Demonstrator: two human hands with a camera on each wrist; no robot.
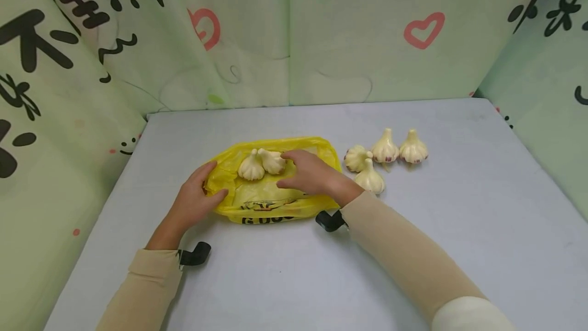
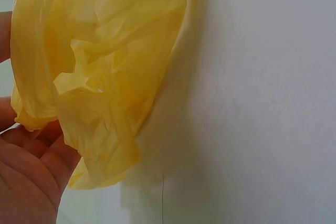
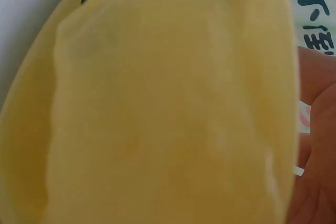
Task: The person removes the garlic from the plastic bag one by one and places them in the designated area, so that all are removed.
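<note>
A yellow plastic bag (image 1: 271, 213) with dark print lies spread on the table, its mouth facing up. Two white garlic bulbs, a left one (image 1: 250, 166) and a right one (image 1: 272, 161), sit side by side in it. My left hand (image 1: 195, 195) holds the bag's left end between thumb and fingers; the left wrist view shows the crumpled yellow film (image 2: 110, 114) against these fingers. Over the bag's right part reaches my right hand (image 1: 310, 172), fingertips right at the right bulb, thumb spread apart from them. In the right wrist view, yellow film (image 3: 168, 108) covers most of the scene.
Several more garlic bulbs (image 1: 385, 147) stand grouped on the white table (image 1: 275, 280) just right of the bag, close to my right forearm. Pale green printed cloth (image 1: 349, 40) hangs behind the table and along both sides. Black camera mounts (image 1: 195, 254) stick out at both wrists.
</note>
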